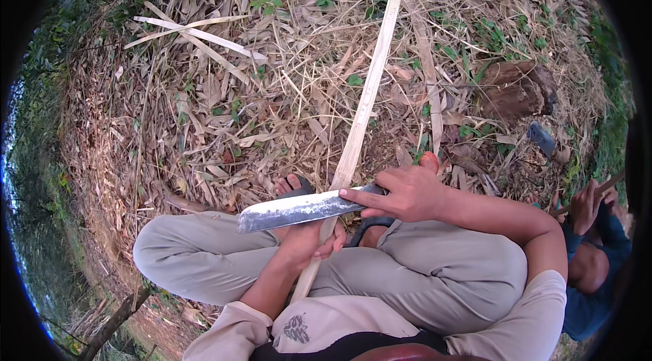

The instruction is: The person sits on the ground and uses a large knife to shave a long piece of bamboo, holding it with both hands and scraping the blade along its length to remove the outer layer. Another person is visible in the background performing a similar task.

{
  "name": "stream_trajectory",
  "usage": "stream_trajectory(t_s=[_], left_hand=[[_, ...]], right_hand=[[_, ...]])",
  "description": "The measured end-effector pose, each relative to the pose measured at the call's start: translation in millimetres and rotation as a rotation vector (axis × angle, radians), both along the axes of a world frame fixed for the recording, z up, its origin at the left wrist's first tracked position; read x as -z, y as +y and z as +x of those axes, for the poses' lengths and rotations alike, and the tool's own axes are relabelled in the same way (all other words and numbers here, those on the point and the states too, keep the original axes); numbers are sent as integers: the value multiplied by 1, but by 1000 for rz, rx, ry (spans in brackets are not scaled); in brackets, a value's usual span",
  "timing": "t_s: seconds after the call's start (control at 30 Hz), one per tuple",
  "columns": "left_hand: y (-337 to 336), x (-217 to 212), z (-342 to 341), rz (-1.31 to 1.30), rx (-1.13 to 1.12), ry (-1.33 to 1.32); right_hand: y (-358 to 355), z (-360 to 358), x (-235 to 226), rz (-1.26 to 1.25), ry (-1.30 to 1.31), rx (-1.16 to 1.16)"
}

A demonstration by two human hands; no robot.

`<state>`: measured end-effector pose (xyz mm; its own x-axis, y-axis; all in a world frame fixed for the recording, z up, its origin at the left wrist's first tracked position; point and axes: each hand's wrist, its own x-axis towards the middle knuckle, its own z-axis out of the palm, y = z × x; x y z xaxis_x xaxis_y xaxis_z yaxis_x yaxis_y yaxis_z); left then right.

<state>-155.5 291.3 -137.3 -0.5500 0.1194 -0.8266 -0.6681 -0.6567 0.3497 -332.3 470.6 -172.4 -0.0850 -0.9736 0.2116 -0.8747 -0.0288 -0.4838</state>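
My right hand [407, 192] is closed on the handle of a broad machete [292, 210], with the index finger stretched along the blade. A reddish-orange end shows beside that hand. The blade points left and lies across a long pale strip of split wood or bamboo [365, 104]. Just below the blade, my left hand [305, 244] is wrapped round the strip, partly hidden behind the machete. From my lap, the strip slants up and away to the far ground.
Dry leaves and straw cover the ground. Several cut strips [197, 31] lie crossed at the far left, and a brownish strip [424, 55] lies beyond my right hand. A log chunk [516, 89] and a dark blade-like tool [541, 139] are at right. Another person [594, 266] sits close by.
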Motion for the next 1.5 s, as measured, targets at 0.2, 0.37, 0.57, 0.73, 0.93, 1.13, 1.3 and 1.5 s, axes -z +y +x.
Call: stream_trajectory(t_s=[0.2,0.37,0.57,0.73,0.93,1.13,1.3,1.5], left_hand=[[4,3,-2,-62,-80,8],[5,-1,-2,-1,-59,21],[4,19,6,-1,-79,64],[8,13,5,37,-84,58],[4,17,0,14,-107,73],[10,15,0,85,-94,40],[8,17,-3,76,-102,32],[3,16,-5,106,-110,36]], right_hand=[[-3,-15,11,-84,160,16],[4,-79,35,20,-32,500],[-10,-11,-4,77,-22,119],[-10,-61,35,37,-33,497],[-11,-28,12,87,-18,203],[-1,-89,41,47,-101,466],[-1,-87,36,95,-139,479],[-5,-42,13,76,27,116]])
